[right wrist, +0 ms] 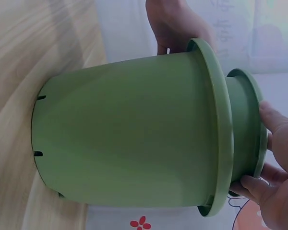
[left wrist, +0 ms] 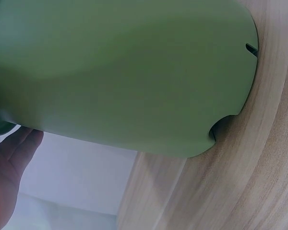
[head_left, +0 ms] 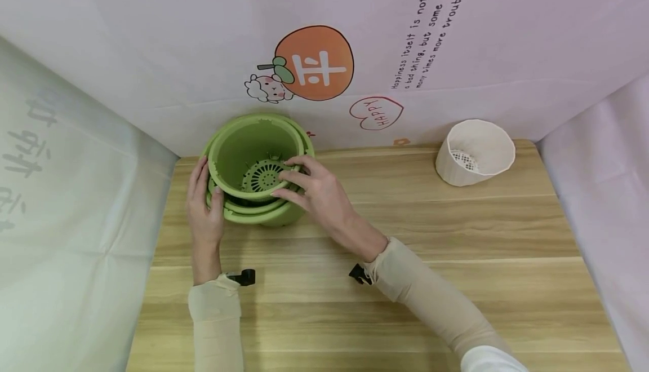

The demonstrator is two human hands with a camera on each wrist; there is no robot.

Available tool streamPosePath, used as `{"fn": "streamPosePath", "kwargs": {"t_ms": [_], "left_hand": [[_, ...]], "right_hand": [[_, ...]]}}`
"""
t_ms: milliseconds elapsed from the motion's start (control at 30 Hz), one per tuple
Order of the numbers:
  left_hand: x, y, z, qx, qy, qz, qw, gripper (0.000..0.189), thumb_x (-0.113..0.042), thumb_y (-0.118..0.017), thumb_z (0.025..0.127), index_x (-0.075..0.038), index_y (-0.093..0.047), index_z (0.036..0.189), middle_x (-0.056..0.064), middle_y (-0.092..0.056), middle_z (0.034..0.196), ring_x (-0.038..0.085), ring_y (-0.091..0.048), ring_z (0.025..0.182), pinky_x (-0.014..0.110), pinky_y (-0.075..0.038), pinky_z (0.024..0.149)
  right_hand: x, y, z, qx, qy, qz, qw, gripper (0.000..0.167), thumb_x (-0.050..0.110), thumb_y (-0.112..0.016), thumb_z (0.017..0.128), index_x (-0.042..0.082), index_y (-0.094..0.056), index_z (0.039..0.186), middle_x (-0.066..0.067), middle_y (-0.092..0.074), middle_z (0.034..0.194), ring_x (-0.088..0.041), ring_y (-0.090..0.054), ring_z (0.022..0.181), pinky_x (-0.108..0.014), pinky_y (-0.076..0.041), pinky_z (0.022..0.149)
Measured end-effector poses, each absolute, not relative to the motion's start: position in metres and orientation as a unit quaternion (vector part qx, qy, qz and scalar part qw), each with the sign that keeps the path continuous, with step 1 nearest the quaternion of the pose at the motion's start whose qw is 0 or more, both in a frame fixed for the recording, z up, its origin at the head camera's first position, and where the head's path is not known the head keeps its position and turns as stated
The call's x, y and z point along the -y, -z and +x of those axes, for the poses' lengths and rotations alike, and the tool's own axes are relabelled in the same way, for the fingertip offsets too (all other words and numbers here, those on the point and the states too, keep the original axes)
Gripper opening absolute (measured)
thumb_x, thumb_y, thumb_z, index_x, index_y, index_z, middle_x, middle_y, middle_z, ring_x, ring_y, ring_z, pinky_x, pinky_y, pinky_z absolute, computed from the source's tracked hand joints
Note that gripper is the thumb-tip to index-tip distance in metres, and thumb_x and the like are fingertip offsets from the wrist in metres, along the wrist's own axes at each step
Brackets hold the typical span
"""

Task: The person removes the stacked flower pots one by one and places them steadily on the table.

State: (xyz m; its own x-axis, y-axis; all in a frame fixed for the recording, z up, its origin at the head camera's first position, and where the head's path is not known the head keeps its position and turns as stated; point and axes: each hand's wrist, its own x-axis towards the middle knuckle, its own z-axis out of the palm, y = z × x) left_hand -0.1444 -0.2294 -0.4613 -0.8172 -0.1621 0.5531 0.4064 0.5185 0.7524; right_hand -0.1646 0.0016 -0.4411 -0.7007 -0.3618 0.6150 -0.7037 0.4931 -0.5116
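Green plastic plant pots stand nested near the left back of the table. The large outer pot (head_left: 284, 217) is upright, with small notches at its base in the right wrist view. A smaller inner pot (right wrist: 245, 127) with a slotted bottom sits partly raised inside it, its rim above the outer one. My left hand (head_left: 205, 217) holds the outer pot's rim at the left, thumb over the edge and fingers along the outside. My right hand (head_left: 324, 197) pinches the inner pot's rim at its right side, some fingers inside and the thumb outside.
A white pot (head_left: 474, 152) with a perforated bottom stands at the back right of the wooden table (head_left: 405, 225). A printed cloth (head_left: 203, 51) hangs behind the green pots, and pale cloths hang along both sides.
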Motion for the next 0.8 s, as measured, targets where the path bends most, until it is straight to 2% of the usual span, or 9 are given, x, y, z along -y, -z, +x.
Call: {"fn": "streamPosePath", "kwargs": {"t_ms": [433,633,700,800], "left_hand": [[0.2290,0.4612,-0.1429,0.821,0.485,-0.072,0.294,0.052,-0.019,-0.048,0.096,0.013,-0.049,0.138,0.033,-0.043,0.144,0.049,-0.039,0.135,0.052,-0.029,0.115],[0.2293,0.4614,-0.1428,0.824,0.480,-0.071,0.293,0.058,-0.033,-0.047,0.101,0.010,-0.049,0.139,0.030,-0.042,0.147,0.045,-0.039,0.137,0.055,-0.029,0.115],[0.2292,0.4615,-0.1428,0.825,0.478,-0.071,0.294,0.057,-0.032,-0.046,0.100,0.010,-0.049,0.139,0.029,-0.043,0.147,0.044,-0.039,0.137,0.054,-0.030,0.114],[0.2289,0.4613,-0.1430,0.827,0.473,-0.067,0.296,0.051,-0.019,-0.046,0.096,0.009,-0.051,0.138,0.029,-0.044,0.146,0.043,-0.040,0.136,0.053,-0.031,0.114]], "right_hand": [[-0.0058,0.4366,-0.1671,0.824,-0.405,0.336,0.210,0.031,0.028,-0.076,0.086,0.002,-0.074,0.102,-0.011,-0.060,0.115,-0.016,-0.062,0.093,-0.013,-0.051,0.079],[-0.0076,0.4353,-0.1689,0.817,-0.416,0.343,0.206,0.031,0.029,-0.078,0.085,0.003,-0.074,0.102,-0.010,-0.059,0.116,-0.014,-0.059,0.092,-0.016,-0.051,0.074],[-0.0083,0.4345,-0.1695,0.814,-0.415,0.347,0.210,0.032,0.029,-0.080,0.083,0.003,-0.074,0.100,-0.009,-0.059,0.115,-0.014,-0.058,0.091,-0.017,-0.051,0.074],[-0.0093,0.4336,-0.1704,0.813,-0.403,0.359,0.221,0.035,0.032,-0.082,0.080,0.003,-0.075,0.098,-0.009,-0.059,0.112,-0.015,-0.057,0.090,-0.019,-0.050,0.075]]}}
